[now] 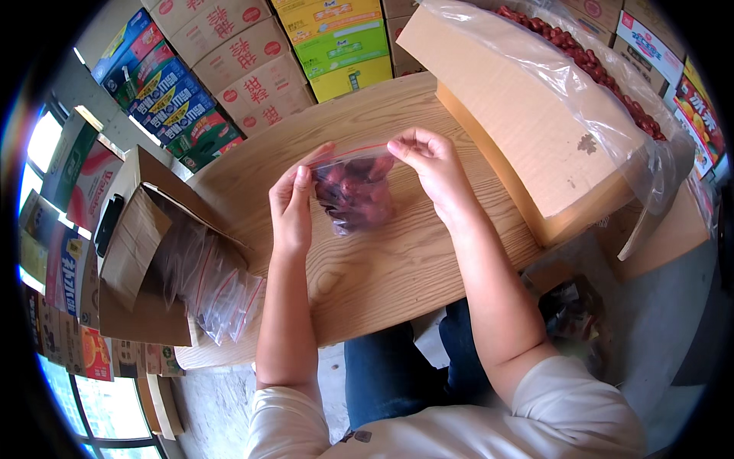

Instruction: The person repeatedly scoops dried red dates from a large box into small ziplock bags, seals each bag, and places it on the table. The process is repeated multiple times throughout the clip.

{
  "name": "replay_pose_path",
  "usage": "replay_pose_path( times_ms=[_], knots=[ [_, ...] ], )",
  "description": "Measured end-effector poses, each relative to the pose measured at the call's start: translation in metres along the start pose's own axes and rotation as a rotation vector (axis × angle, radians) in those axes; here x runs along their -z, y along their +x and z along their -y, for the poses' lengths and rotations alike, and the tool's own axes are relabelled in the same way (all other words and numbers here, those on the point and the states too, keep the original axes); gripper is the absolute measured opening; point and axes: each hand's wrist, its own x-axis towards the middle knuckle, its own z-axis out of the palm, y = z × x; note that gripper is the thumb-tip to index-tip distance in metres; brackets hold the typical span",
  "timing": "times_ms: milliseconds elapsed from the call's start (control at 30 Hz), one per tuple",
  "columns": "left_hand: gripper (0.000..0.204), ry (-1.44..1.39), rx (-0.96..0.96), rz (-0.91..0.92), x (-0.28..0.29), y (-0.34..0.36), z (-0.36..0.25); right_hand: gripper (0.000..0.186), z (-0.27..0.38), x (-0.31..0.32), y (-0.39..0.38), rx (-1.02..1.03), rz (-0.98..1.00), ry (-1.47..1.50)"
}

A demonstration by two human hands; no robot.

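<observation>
your forearms point(289, 321) stretched forward over the bench point(382, 279), left hand point(292, 200) pinching one top corner of the clear fruit bag point(353, 191), right hand point(430, 164) pinching the other

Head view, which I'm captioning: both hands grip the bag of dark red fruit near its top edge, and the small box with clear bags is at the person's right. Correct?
Not quite: the head view shows the small box with clear bags at the person's left. The left hand and right hand do grip the bag of dark red fruit near its top edge.
</observation>
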Motion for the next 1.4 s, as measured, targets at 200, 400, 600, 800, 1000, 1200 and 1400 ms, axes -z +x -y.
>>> replay_pose_path(
  times_ms=[200, 400, 600, 800, 1000, 1200, 1400],
  knots=[
    [0.039, 0.037, -0.150, -0.149, -0.008, -0.005, -0.006, 0.008, 0.002, -0.021, -0.002, 0.336, -0.041, -0.128],
    [0.034, 0.009, -0.053, -0.171, 0.002, -0.005, 0.002, 0.009, -0.011, -0.018, -0.003, 0.239, -0.078, -0.062],
    [0.037, -0.179, -0.010, -0.088, -0.002, -0.005, 0.005, 0.012, -0.011, -0.016, -0.004, 0.169, -0.082, 0.046],
    [0.033, -0.139, 0.121, -0.089, -0.004, -0.005, 0.006, 0.011, -0.011, -0.014, -0.003, 0.135, -0.055, 0.090],
    [0.016, -0.127, 0.103, -0.161, -0.012, -0.007, 0.001, 0.010, -0.015, -0.003, -0.001, 0.052, 0.017, 0.086],
    [0.014, -0.108, 0.070, -0.186, -0.013, -0.008, 0.002, 0.010, -0.015, -0.004, -0.001, 0.051, 0.004, 0.152],
    [0.012, -0.060, 0.047, -0.190, -0.013, -0.009, 0.003, 0.010, -0.017, -0.001, -0.001, 0.081, 0.011, 0.158]
  ],
)
